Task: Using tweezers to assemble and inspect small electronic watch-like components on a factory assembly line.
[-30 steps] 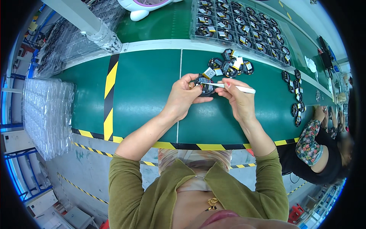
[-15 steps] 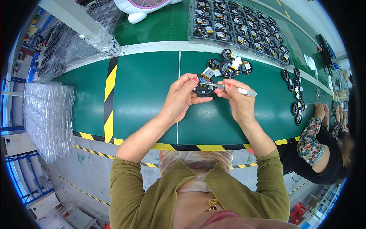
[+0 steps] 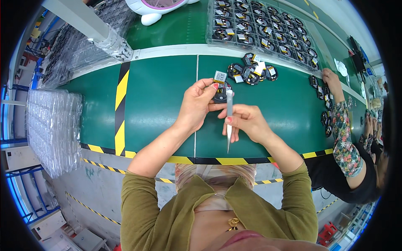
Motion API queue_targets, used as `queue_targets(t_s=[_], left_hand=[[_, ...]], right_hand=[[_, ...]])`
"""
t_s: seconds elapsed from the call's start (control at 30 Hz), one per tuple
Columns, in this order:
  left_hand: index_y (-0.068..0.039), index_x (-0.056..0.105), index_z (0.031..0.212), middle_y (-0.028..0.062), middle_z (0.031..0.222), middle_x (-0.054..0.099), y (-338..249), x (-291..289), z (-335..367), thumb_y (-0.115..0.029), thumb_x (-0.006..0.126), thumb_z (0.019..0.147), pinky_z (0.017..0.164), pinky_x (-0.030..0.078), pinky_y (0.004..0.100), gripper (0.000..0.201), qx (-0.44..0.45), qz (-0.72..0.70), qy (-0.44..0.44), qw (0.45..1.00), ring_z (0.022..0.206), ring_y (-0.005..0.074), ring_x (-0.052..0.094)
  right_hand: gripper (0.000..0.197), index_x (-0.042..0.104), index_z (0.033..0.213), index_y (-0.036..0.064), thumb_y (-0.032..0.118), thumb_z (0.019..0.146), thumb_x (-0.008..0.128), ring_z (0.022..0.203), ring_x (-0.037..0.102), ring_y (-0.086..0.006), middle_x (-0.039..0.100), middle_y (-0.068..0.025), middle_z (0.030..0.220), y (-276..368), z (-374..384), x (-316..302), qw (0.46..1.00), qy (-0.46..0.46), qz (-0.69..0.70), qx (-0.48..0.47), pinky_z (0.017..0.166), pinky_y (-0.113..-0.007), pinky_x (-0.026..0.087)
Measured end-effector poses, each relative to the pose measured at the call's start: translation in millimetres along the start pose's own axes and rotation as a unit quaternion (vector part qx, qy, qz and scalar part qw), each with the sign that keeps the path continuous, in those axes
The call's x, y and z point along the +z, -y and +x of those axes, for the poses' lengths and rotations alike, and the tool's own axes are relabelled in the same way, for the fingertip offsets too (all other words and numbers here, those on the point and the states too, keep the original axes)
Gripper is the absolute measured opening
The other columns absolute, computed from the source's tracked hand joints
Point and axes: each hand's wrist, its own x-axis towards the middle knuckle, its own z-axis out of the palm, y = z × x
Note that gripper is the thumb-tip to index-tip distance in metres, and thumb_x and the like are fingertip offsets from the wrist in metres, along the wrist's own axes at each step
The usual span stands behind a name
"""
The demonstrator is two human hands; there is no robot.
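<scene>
Pinching a round black part (image 3: 220, 93) in my left hand (image 3: 197, 105) above the green desk (image 3: 155, 100), my right hand (image 3: 247, 123) fingers grip white tweezers (image 3: 229, 117) pointing down, just beside it.

Over the green table (image 3: 159, 100), the left hand (image 3: 197, 104) pinches a round black part (image 3: 220, 93); the right hand (image 3: 247, 123) holds white tweezers (image 3: 229, 119) upright just beside it.

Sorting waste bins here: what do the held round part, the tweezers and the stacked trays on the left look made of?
Round part: looks like matte black plastic, with a small silvery, foil-like pack attached. Tweezers: pale and smooth, metal or plastic, hard to tell. Stacked trays: thin clear plastic, glossy and see-through.
</scene>
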Motion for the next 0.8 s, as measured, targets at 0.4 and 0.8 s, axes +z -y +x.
queue_targets(t_s=[0.4,0.8], left_hand=[[0.001,0.052,0.103,0.0085,0.09,0.059,3,1,-4,-0.026,0.039,0.093,0.072,0.052,0.0298,0.032,-0.034,0.004,0.047,0.998,0.077,0.0141,0.06],[0.003,0.054,0.099,0.009,0.089,0.06,4,-1,2,-0.025,0.04,0.093,0.068,0.054,0.0301,0.033,-0.033,0.031,0.005,0.999,0.075,0.0149,0.061]], right_hand=[[0.019,0.062,0.084,0.0006,0.018,0.086,0.054,0.042,0.051,-0.0084,0.059,-0.0059,0.062,-4,3,1,0.995,-0.03,-0.042,0.084,0.038,-0.02,0.039],[0.013,0.056,0.095,0.0021,0.007,0.083,0.054,0.057,0.049,-0.005,0.054,0.0001,0.068,-1,4,-13,0.932,-0.167,-0.298,-0.125,0.049,-0.018,0.038]])
